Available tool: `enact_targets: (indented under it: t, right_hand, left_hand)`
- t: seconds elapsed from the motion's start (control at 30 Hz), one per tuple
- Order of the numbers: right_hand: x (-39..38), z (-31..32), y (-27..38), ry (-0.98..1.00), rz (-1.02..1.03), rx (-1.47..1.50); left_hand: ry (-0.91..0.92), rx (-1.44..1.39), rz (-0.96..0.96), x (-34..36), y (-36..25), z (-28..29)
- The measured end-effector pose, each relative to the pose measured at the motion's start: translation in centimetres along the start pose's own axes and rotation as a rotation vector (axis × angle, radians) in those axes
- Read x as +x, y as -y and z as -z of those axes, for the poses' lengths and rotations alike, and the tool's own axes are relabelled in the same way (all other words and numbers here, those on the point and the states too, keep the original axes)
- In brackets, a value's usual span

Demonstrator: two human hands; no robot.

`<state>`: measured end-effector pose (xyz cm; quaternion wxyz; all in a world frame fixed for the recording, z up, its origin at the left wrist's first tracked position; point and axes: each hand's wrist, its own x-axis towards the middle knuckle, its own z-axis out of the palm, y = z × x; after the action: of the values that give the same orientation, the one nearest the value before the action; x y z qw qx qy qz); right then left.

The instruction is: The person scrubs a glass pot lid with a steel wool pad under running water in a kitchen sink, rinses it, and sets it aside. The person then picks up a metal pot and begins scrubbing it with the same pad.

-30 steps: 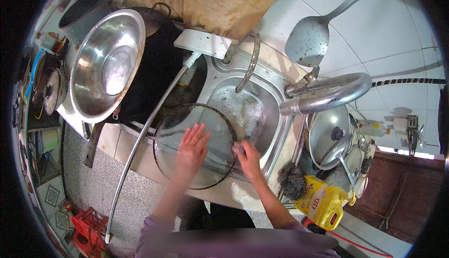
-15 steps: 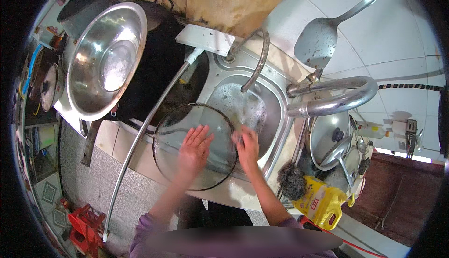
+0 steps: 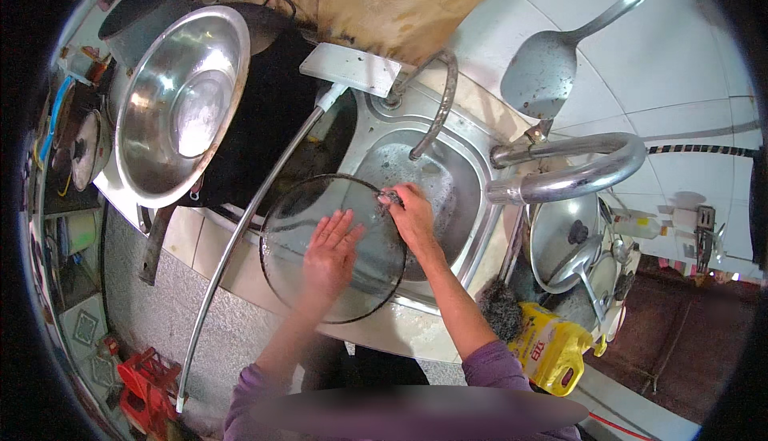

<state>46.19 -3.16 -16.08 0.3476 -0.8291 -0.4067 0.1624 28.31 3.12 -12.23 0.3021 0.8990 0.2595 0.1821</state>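
A round clear glass lid (image 3: 290, 241) with a thin dark rim lies in front of me, partly over the sink's left edge and the counter. My left hand (image 3: 330, 251) rests flat against the glass near its middle, fingers stretched out. At the lid's upper right rim, my right hand (image 3: 413, 219) is closed around a small dark grey scrubber (image 3: 390, 198), which looks like steel wool and is mostly covered by the fingers. Beyond the lid is the steel sink (image 3: 478, 181), with soapy water in its basin and a flexible metal hose (image 3: 450, 93) reaching into it.
A large steel basin (image 3: 232, 49) tilts over a black stove at left. A thick curved faucet (image 3: 596, 181) juts over the sink's right side. A yellow jug (image 3: 552, 349) and a frizzy dark scourer (image 3: 499, 311) sit at lower right. A spatula (image 3: 544, 73) hangs on the wall.
My right hand has shifted slightly up and left along the lid's right rim, and the scrubber in it shows more plainly. The left hand has barely moved on the glass.
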Motion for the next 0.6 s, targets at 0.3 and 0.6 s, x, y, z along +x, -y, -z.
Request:
enact_targets:
  t: [0.3,0.6]
  right_hand:
    - [-6.5,1.0,-0.2,-0.068,-0.043,0.088]
    - [3.1,-2.0,1.0,0.163,-0.222,0.125]
  left_hand:
    - [0.015,0.042,-0.009,0.1,0.0,0.5]
    - [-0.032,-0.002,-0.001,0.3,0.2,0.3]
